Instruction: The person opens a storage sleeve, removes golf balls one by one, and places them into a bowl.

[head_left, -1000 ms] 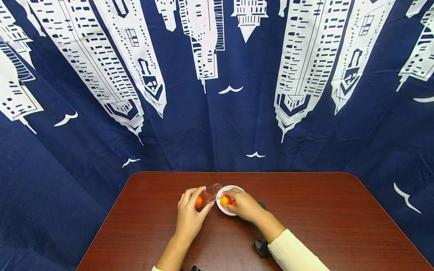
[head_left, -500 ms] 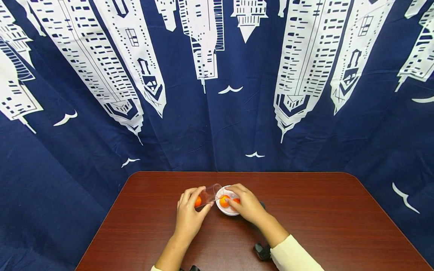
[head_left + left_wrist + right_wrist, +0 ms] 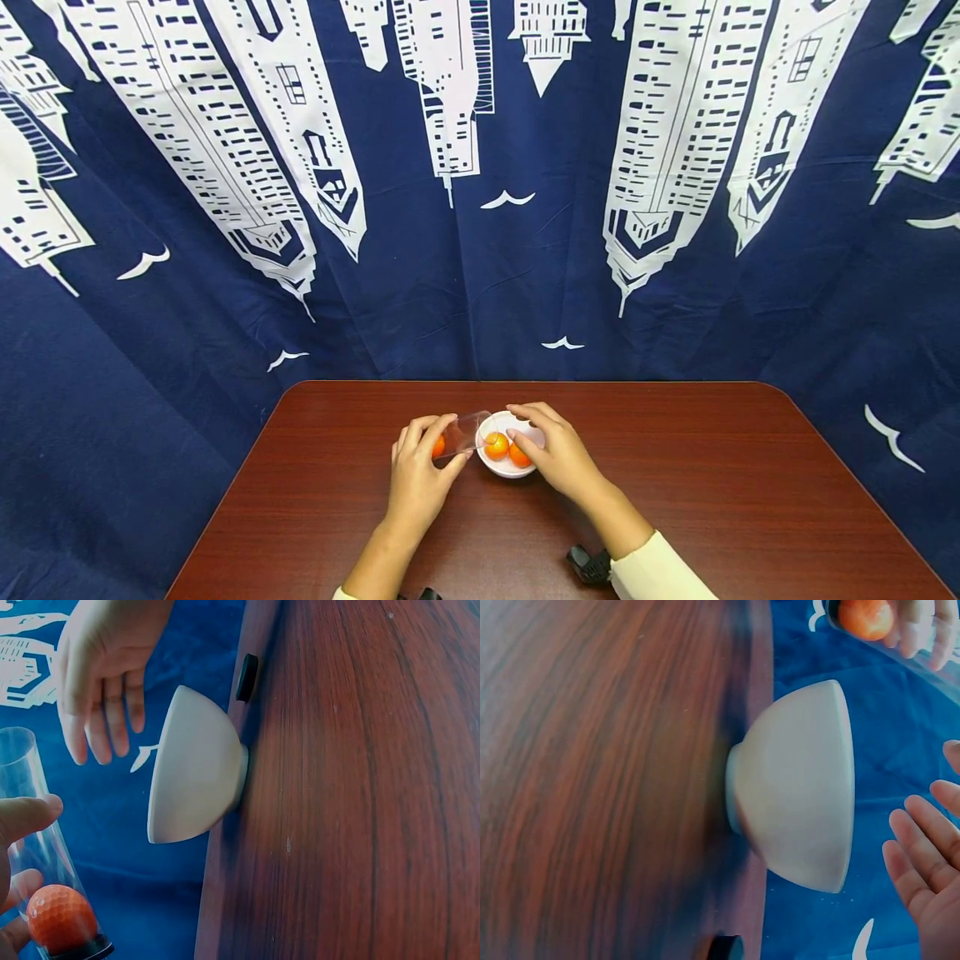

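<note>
Left of a rounded white bowl [image 3: 193, 769] of two orange balls [image 3: 520, 455], the left hand [image 3: 418, 471] grips a clear tube [image 3: 467, 432] with a dimpled ball [image 3: 62, 919] inside; above the bowl, the right hand [image 3: 561, 454] grips nothing.

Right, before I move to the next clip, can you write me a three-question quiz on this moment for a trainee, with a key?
1. Count: in the head view, how many orange balls can be seen in the white bowl?
2. True or false: the right hand is gripping a ball.
3. Multiple choice: in the left wrist view, where in the clear tube held by the left hand is the orange golf ball?
A) Halfway along
B) At the end with the black cap
C) At the opposite end

Key
1. Two.
2. False; it holds nothing.
3. B.
</note>
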Tool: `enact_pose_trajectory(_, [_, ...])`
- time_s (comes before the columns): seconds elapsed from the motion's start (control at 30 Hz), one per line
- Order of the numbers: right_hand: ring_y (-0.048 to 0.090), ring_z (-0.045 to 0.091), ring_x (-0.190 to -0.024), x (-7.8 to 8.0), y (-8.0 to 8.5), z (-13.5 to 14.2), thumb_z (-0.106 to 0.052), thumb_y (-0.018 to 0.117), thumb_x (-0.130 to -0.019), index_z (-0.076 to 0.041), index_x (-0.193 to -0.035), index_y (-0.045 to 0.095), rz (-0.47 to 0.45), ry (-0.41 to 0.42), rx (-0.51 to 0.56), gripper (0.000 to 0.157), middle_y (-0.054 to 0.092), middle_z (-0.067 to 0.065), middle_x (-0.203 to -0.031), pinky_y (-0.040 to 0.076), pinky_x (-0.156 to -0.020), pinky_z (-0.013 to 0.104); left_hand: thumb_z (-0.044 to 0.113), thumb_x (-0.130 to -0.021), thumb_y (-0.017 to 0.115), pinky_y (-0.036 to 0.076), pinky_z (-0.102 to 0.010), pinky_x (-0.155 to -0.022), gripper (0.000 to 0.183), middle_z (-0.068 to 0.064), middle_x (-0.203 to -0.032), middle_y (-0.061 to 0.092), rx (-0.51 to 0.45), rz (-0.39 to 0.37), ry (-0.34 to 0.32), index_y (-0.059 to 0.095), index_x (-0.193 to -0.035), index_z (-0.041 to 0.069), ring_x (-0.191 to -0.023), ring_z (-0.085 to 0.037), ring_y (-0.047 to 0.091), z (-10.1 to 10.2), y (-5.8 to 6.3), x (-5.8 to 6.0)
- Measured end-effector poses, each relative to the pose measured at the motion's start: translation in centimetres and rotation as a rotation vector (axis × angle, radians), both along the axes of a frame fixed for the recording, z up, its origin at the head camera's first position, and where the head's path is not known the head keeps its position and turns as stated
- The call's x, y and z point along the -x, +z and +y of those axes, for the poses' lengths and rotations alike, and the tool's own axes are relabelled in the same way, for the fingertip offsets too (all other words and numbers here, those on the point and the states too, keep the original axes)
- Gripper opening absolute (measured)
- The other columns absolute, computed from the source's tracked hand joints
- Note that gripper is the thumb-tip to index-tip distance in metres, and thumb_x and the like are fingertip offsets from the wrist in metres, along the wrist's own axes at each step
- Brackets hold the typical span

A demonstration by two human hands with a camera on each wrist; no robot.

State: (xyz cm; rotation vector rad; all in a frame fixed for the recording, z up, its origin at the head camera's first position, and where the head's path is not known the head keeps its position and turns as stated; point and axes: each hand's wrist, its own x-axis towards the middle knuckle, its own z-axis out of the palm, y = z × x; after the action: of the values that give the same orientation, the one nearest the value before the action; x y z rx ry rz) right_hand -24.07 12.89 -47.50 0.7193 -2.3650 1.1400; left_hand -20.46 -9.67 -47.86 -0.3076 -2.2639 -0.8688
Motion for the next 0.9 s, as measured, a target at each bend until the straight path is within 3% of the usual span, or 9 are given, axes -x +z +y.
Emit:
enact_pose_trajectory(0.1, [0.068, 0.026, -0.106, -0.4, 0.5, 0.2, -0.014, 0.075, -0.091, -0.013, -0.129, 0.068, -0.002, -0.007, 0.017, 0.038, 0.07, 0.0, -0.115, 0.055, -0.094, 0.039, 0.022, -0.071, 0.094, 0.042, -0.044, -0.092, 0.057, 0.0, -0.115, 0.063, 0.011, -0.016, -0.001, 0.07, -0.123, 0.022, -0.106, -0.02, 0.058, 0.1, 0.1, -0.1])
enact_pose_trajectory(0.27, [0.067, 0.022, -0.105, -1.1, 1.0, 0.6, -0.014, 0.074, -0.092, -0.013, -0.129, 0.067, -0.004, -0.016, 0.029, 0.038, 0.071, 0.004, -0.114, 0.054, -0.093, 0.037, 0.021, -0.071, 0.094, 0.041, -0.046, -0.095, 0.058, 0.001, -0.116, 0.062, 0.021, -0.02, -0.011, 0.07, -0.124, 0.021, -0.109, -0.02, 0.057, 0.3, 0.2, -0.3])
enact_pose_trajectory(0.47, [0.068, 0.025, -0.103, -1.5, 0.9, 0.9, -0.013, 0.074, -0.092, -0.013, -0.129, 0.067, -0.007, -0.004, 0.061, 0.038, 0.07, 0.007, -0.113, 0.055, -0.09, 0.044, 0.02, -0.069, 0.094, 0.04, -0.048, -0.097, 0.059, 0.001, -0.116, 0.063, 0.04, 0.003, -0.005, 0.07, -0.123, 0.022, -0.111, -0.022, 0.058, 0.4, 0.1, -0.3])
enact_pose_trajectory(0.8, [0.069, 0.015, -0.1, -2.7, 0.9, 0.7, -0.016, 0.071, -0.095, -0.012, -0.13, 0.066, -0.058, 0.031, 0.119, 0.036, 0.07, 0.004, -0.115, 0.056, -0.082, 0.032, 0.02, -0.068, 0.095, 0.038, -0.049, -0.101, 0.06, 0.001, -0.116, 0.063, 0.12, 0.028, -0.004, 0.07, -0.123, 0.023, -0.113, -0.022, 0.057, 0.6, -0.1, -0.2])
enact_pose_trajectory(0.9, [0.069, 0.018, -0.1, -3.0, 0.8, 0.7, -0.017, 0.071, -0.095, -0.011, -0.131, 0.065, -0.073, 0.045, 0.14, 0.037, 0.07, 0.005, -0.115, 0.056, -0.079, 0.03, 0.021, -0.067, 0.095, 0.037, -0.05, -0.102, 0.06, 0.0, -0.116, 0.063, 0.151, 0.05, -0.002, 0.071, -0.122, 0.023, -0.112, -0.023, 0.057, 0.6, 0.0, -0.1])
